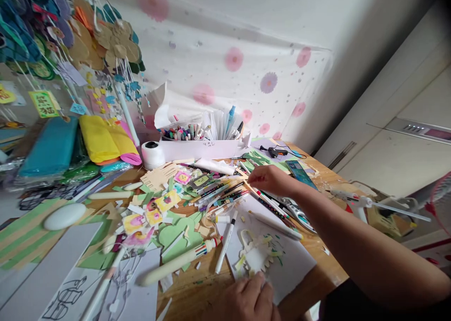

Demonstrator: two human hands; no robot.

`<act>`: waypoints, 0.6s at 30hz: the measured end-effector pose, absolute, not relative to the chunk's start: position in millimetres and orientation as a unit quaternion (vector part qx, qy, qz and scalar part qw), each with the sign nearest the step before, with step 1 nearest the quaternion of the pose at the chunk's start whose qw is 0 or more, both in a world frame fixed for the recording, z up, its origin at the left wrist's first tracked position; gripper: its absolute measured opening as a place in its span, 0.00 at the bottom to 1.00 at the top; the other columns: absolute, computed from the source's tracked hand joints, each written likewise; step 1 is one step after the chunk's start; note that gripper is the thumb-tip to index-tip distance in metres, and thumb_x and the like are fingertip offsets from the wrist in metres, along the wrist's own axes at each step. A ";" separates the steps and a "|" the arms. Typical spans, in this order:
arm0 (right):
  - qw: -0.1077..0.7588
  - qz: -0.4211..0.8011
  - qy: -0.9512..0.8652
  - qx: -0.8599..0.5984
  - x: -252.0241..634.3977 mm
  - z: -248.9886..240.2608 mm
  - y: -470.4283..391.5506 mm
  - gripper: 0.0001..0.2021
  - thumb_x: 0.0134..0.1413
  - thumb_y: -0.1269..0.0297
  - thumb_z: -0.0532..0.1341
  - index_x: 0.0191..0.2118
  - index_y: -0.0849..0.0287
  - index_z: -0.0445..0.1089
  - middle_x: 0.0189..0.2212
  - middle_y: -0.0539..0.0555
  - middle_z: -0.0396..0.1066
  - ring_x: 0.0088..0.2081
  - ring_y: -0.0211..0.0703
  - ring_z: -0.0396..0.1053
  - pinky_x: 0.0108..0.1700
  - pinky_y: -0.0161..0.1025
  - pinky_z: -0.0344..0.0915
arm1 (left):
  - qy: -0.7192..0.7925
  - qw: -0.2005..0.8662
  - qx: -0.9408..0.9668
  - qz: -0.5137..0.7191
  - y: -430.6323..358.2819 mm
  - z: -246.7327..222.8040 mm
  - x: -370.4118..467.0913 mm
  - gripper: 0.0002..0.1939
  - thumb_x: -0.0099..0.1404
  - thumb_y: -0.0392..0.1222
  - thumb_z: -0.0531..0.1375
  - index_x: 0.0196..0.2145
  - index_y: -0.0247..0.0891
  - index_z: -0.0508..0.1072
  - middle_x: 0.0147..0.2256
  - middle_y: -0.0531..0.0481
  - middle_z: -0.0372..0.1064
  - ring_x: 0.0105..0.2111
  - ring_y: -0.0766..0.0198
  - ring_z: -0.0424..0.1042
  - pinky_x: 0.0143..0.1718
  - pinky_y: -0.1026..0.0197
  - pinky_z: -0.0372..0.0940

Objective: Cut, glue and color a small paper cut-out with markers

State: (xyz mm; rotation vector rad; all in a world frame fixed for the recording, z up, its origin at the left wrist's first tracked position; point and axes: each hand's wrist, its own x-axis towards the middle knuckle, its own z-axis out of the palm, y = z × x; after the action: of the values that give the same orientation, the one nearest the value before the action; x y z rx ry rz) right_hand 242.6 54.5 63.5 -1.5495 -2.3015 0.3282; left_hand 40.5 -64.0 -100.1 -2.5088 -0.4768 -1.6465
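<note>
- So the main thing here is a spiky-edged paper cutout, lying on a white sheet at the near middle of the table, with green marks just right of it.
- Left hand is right at its near edge, fingers curled. Can't tell if it's pinching the cutout or just resting there.
- Right hand is stretched to the far side, over the right end of a messy pen pile. Fingertips are bunched together by a thin tan strip, but honestly can't tell whether they've got hold of anything.
- Just left of the sheet: a white marker with a black cap, then a chunky multicolor pen lying across scraps and a green cloud-shaped paper.
- Scissors are partly tucked behind the right forearm.
- Farther right: a phone, plus a white glue gun with a clear stick.
- Far side: a white box crammed with markers, with a white spool just left of it.
- Far left: blue and yellow crepe paper rolls under hanging flower crafts.
</note>
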 end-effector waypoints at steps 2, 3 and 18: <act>0.133 0.130 -0.846 -0.499 235.9 55.3 48.2 0.06 0.52 0.74 0.63 0.33 0.61 0.78 0.30 0.55 0.76 0.32 0.41 0.71 0.36 0.36 0.66 | -0.153 0.052 -0.832 -0.531 -62.7 -99.1 38.8 0.12 0.63 0.33 0.51 0.31 0.35 0.74 0.29 0.43 0.78 0.18 0.65 0.72 0.18 0.66 0.70; 0.115 0.136 -0.862 -0.474 230.9 50.6 44.9 0.06 0.51 0.74 0.64 0.34 0.60 0.79 0.31 0.55 0.76 0.34 0.42 0.72 0.39 0.37 0.67 | -0.150 0.053 -0.836 -0.526 -62.0 -98.5 37.9 0.12 0.63 0.33 0.50 0.32 0.35 0.74 0.29 0.43 0.77 0.18 0.65 0.72 0.19 0.67 0.70; 0.107 0.206 -0.896 -0.378 207.3 37.2 31.0 0.08 0.58 0.75 0.60 0.39 0.62 0.77 0.37 0.59 0.75 0.39 0.44 0.71 0.45 0.39 0.67 | -0.111 0.027 -0.874 -0.472 -63.0 -96.8 31.0 0.13 0.66 0.34 0.49 0.31 0.36 0.73 0.34 0.43 0.77 0.27 0.64 0.75 0.26 0.65 0.72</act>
State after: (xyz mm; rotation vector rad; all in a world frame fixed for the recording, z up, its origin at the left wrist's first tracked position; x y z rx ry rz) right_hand 207.3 31.0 37.2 -1.1132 -2.6379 0.6061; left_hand 31.0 -63.0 -96.8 -2.7013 -0.3417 -1.4574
